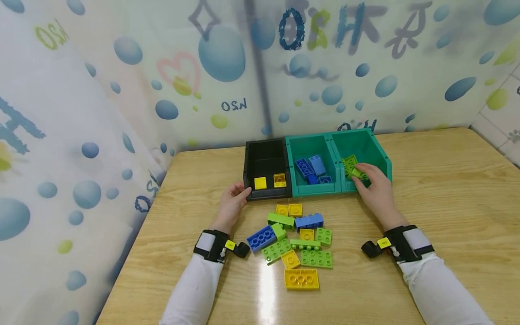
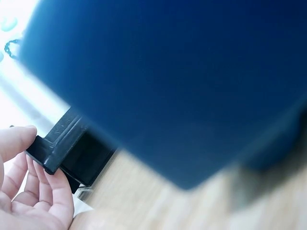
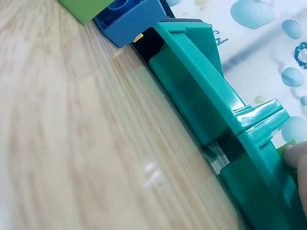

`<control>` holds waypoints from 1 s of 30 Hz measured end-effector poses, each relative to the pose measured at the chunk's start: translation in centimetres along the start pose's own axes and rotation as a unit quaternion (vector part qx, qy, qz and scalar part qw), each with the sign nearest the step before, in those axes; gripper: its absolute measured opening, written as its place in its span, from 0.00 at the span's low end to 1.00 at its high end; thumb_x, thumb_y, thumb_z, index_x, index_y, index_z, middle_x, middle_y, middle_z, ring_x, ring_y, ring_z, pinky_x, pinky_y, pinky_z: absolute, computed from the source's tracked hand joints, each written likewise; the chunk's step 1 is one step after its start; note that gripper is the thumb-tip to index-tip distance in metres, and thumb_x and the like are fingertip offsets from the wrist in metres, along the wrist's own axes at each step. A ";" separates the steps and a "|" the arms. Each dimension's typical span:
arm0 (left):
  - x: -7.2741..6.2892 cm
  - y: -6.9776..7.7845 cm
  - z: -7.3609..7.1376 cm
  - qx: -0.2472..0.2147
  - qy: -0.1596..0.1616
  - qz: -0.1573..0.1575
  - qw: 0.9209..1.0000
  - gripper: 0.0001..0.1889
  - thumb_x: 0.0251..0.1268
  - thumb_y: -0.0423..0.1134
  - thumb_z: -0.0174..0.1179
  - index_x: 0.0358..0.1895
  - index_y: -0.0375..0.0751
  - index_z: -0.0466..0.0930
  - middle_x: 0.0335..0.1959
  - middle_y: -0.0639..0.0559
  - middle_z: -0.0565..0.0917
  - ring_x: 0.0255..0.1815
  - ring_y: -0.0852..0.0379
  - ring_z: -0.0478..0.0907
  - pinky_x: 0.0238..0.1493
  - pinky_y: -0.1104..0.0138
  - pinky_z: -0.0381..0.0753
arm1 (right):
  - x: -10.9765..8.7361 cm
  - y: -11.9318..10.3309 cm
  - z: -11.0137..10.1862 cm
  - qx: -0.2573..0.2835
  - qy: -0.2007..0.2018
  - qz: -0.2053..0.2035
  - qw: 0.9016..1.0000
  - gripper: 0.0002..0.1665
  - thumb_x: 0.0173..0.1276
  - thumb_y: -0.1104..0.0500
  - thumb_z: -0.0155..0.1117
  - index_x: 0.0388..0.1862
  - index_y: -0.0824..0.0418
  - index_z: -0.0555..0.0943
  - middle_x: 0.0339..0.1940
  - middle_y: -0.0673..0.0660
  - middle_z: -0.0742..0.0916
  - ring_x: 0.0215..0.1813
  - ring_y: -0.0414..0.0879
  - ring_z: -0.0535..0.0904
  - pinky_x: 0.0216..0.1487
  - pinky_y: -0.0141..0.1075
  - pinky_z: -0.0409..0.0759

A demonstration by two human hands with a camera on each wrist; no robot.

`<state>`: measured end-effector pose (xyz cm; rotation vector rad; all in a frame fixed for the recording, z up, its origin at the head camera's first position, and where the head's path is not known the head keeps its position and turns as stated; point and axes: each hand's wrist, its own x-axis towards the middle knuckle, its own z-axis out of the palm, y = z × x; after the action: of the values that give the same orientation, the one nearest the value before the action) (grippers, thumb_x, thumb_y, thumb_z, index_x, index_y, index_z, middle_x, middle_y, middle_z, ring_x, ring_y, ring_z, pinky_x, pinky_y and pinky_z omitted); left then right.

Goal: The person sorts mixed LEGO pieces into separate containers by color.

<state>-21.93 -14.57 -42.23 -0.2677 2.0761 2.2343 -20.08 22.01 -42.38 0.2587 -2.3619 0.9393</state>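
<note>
Table [image 1: 150,257] setup right now

So it's a wooden tabletop with three joined bins: black bin [image 1: 266,158] just beside the left hand [image 1: 230,205], middle teal bin [image 1: 318,188] between both hands, end teal bin [image 1: 361,144] at the right hand [image 1: 378,192]. Left has thumb and bent fingers gripping the black rim. Right is nearly closed, reaching into the end bin.

Long yellow brick [image 1: 302,285] lies back between the wrists, with loose green, blue and yellow ones scattered ahead of it. Blue bricks [image 1: 317,165] fill part of the middle bin. Two little yellow bricks [image 1: 260,183] sit right of the left hand, and a small green brick [image 1: 357,173] is pinched in the right fingertips.
</note>
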 end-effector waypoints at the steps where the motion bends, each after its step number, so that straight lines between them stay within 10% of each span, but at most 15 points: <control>1: 0.0 0.0 0.0 -0.001 -0.001 0.000 1.000 0.06 0.66 0.34 0.58 0.42 0.41 0.72 0.34 0.54 0.69 0.35 0.60 0.66 0.31 0.74 0.68 | 0.0 0.0 0.0 -0.003 -0.004 -0.002 1.000 0.19 0.62 0.71 0.63 0.52 0.74 0.76 0.54 0.71 0.79 0.57 0.65 0.72 0.57 0.58 0.69; 18: -0.1 0.0 0.0 0.003 0.001 0.001 1.000 0.06 0.65 0.35 0.58 0.42 0.40 0.72 0.34 0.55 0.70 0.35 0.60 0.67 0.31 0.75 0.69 | -0.1 -0.2 0.2 -0.047 -0.042 -0.047 0.997 0.10 0.65 0.70 0.58 0.44 0.74 0.81 0.44 0.70 0.83 0.47 0.65 0.79 0.51 0.56 0.74; 30: 0.0 -0.2 0.0 0.001 0.006 0.005 1.000 0.06 0.65 0.34 0.59 0.41 0.41 0.73 0.33 0.54 0.70 0.33 0.60 0.67 0.30 0.75 0.69 | -0.4 -0.1 0.0 0.022 -0.031 -0.003 0.999 0.12 0.70 0.68 0.53 0.48 0.75 0.78 0.50 0.71 0.78 0.55 0.66 0.71 0.56 0.58 0.64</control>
<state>-21.93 -14.54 -42.41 -0.2707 2.0913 2.2407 -19.74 21.94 -42.58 0.3159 -2.3972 0.9934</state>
